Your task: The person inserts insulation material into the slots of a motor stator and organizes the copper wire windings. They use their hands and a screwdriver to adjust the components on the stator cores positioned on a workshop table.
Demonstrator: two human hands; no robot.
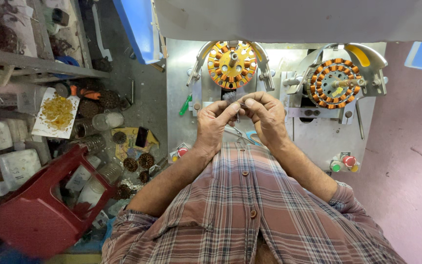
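Grey metal surface (181,98) fills your front | two wound stators: left stator (232,64), right stator (333,83) | your left hand (212,123) and right hand (268,117) meet below left stator | fingers pinched shut on small wire bundle (231,96)

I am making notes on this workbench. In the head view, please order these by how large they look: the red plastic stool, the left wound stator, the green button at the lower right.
1. red plastic stool, though it is nearer the camera
2. left wound stator
3. green button
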